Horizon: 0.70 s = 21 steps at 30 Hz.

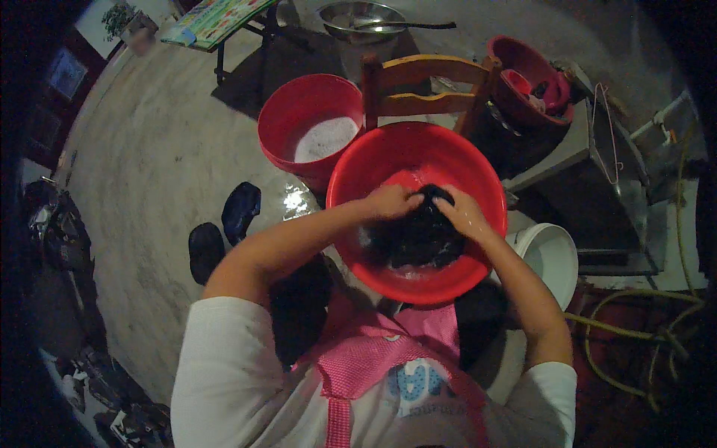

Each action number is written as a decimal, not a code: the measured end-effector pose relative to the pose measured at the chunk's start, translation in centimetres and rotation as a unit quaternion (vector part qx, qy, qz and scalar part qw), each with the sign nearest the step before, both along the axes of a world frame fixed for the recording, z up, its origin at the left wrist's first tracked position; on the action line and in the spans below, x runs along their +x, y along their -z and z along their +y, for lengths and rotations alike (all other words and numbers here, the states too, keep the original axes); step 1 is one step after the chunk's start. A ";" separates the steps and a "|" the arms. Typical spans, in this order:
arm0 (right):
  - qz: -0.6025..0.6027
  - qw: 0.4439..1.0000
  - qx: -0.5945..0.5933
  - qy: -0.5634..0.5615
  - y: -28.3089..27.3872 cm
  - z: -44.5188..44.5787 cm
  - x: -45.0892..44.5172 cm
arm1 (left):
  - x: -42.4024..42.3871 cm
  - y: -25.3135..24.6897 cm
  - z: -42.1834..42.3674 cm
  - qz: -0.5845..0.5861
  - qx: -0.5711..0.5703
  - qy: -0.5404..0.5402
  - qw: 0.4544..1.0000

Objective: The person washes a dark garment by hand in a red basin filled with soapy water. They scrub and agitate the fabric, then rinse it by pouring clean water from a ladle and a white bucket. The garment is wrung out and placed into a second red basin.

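A wide red plastic basin (484,168) stands before me, with a dark wet cloth (417,241) bunched inside it and some suds at its bottom. My left hand (394,201) grips the cloth's upper edge from the left side. On the other side of that edge, my right hand (464,211) holds the same cloth, its thumb close to the left one. The cloth's lower part lies in the basin. Just beyond the basin's left rim, a pinkish-red bucket (277,126) contains foamy white suds (327,139).
A wooden chair (431,63) stands behind the basin. Farther back is a metal bowl (336,25) with a long-handled utensil. To the right are a tub of items (498,50), a white bucket (560,263) and a yellowish hose (616,330). Dark slippers (206,252) lie left.
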State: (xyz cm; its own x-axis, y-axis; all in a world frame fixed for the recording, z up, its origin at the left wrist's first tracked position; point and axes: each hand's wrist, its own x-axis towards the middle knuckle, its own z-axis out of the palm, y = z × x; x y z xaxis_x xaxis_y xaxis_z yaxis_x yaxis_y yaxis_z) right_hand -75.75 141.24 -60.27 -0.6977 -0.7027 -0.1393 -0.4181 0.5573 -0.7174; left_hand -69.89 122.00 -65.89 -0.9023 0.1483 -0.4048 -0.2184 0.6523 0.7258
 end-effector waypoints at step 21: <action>0.254 0.945 0.203 -0.024 10.8 -5.6 -3.4 | -3.3 5.4 1.5 0.126 -0.217 -0.081 0.965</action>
State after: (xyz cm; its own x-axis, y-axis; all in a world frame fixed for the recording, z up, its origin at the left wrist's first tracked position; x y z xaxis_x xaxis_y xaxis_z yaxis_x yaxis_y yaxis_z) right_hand -79.20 135.64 -71.04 -0.7152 -0.6964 -0.0601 -0.6837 0.7148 -0.1472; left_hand -73.22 123.48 -71.25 -0.9772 -0.1371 -0.1623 -0.1956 0.8785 0.4358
